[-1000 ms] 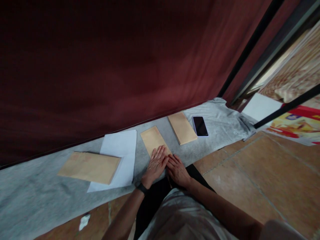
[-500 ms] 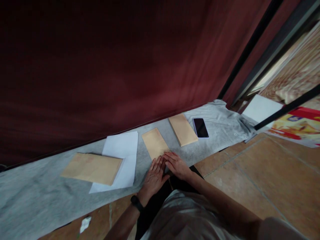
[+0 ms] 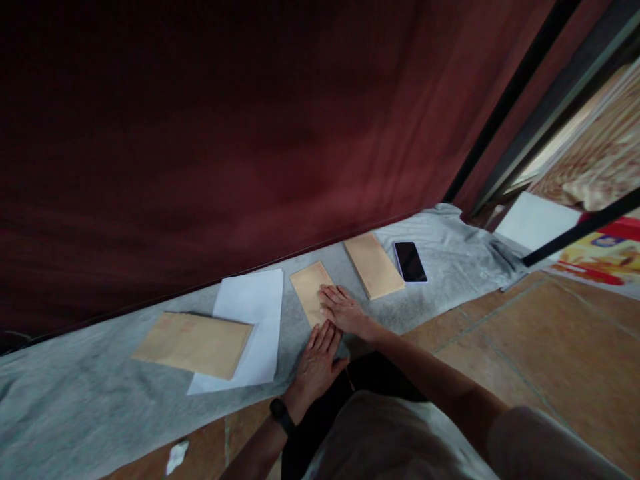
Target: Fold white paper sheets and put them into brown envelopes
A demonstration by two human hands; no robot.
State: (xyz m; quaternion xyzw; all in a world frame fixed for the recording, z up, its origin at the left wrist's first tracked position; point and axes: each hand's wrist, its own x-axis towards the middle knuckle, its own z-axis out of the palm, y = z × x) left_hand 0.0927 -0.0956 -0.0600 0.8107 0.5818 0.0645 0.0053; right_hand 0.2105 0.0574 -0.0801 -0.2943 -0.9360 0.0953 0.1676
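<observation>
A brown paper envelope (image 3: 307, 283) lies on the grey cloth in front of me, its near end covered by my hands. My left hand (image 3: 319, 360) rests flat on that near end, fingers stretched out. Further up the envelope, my right hand (image 3: 344, 310) presses on its right side with the fingers extended. To the right lies a stack of brown envelopes (image 3: 374, 265). On the left, another brown envelope pile (image 3: 193, 343) overlaps white paper sheets (image 3: 253, 297).
A phone (image 3: 411, 261) lies right of the envelope stack. The grey cloth (image 3: 75, 400) covers a long narrow surface along a dark red curtain (image 3: 225, 167). Black poles (image 3: 510, 100) and a printed box (image 3: 605, 257) stand at the right. A white scrap (image 3: 177, 457) is on the tiled floor.
My right hand has slid up along the envelope, away from my left hand's fingertips. My left hand stays on the near end. The whole view has shifted slightly.
</observation>
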